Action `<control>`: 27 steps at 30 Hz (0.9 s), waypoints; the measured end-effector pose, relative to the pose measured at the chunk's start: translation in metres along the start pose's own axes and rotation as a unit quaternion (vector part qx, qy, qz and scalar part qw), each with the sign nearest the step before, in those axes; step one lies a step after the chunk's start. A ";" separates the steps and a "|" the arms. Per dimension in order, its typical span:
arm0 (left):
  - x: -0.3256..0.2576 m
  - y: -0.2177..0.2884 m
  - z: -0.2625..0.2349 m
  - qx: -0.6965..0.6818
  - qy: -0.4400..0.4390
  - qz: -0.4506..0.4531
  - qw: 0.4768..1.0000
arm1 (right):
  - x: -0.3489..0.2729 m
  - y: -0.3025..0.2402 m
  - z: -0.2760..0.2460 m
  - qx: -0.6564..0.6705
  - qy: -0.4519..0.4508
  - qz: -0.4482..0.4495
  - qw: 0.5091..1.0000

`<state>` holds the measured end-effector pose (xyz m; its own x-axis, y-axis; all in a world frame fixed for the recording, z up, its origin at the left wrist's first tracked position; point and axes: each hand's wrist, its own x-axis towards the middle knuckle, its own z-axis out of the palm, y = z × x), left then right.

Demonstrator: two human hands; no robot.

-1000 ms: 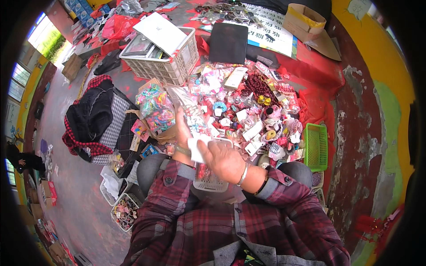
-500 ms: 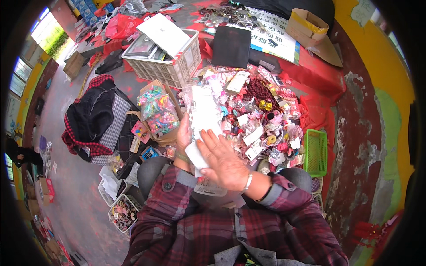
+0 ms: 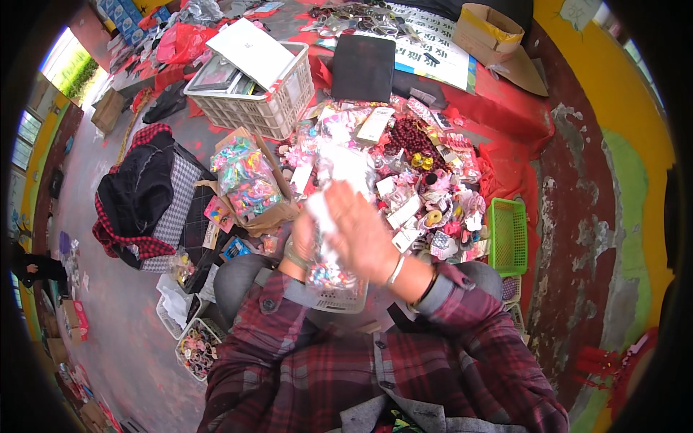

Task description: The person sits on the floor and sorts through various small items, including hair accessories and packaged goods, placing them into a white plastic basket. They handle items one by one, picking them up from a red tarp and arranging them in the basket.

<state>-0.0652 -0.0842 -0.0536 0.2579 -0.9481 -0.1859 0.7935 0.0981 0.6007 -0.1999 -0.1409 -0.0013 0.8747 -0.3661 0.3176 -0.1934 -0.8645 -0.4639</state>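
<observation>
- A seated person in a plaid shirt (image 3: 375,375) holds a clear plastic packet (image 3: 339,173) upright between both hands, above a small white basket (image 3: 333,297) resting on the lap.
- The right hand (image 3: 361,234) lies flat against the near face of the packet, fingers (image 3: 345,206) straight and pressed together, palm turned away from the camera; a bangle (image 3: 395,271) circles the wrist.
- The left hand (image 3: 303,238) sits behind and to the left of the packet, mostly hidden; motion blur makes it hard to tell whether its fingers pinch the edge or merely steady it.
- Both forearms rise from the lower edge and meet over the lap, elbows tucked, wrists close together.
- The packet stands in front of a red-covered table (image 3: 505,115) heaped with small packaged trinkets (image 3: 433,202); its lower end seems to dip toward the basket, which holds colourful small pieces.
- Handling judgement: the thin film likely slips and creases easily, so an even, flat press from both palms, kept directly over the basket, would best stop contents spilling.
- Left of the hands sits a bag of bright hair ties (image 3: 249,180); beyond it a white crate (image 3: 253,94) holds a flat white box.
- A green basket (image 3: 507,234) stands at the table's right edge, well apart from the hands.
</observation>
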 end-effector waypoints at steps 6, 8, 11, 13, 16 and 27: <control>-0.013 -0.010 -0.005 0.125 0.021 0.079 0.989 | -0.002 -0.018 -0.007 -0.002 -0.020 -0.057 0.998; -0.003 -0.013 -0.010 0.048 -0.006 0.009 0.999 | 0.008 0.004 -0.014 -0.029 0.024 -0.026 0.999; -0.012 -0.009 0.020 -0.125 -0.090 -0.119 0.981 | 0.017 0.036 -0.021 -0.057 0.095 0.047 0.993; -0.009 -0.010 0.018 -0.083 -0.060 -0.119 0.988 | 0.016 0.054 -0.025 -0.046 0.121 0.087 0.988; -0.004 -0.007 -0.008 -0.104 -0.148 -0.083 0.980 | 0.014 0.045 -0.011 -0.058 0.106 0.079 0.990; 0.001 -0.014 -0.031 -0.027 -0.125 -0.048 0.991 | 0.012 0.013 -0.015 -0.052 0.039 0.012 0.998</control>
<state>-0.0592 -0.0775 -0.0867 0.0411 -0.9984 -0.0382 0.8373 0.0136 0.5465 -0.1987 -0.1613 0.0089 0.8327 -0.4099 0.3724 -0.2634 -0.8846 -0.3848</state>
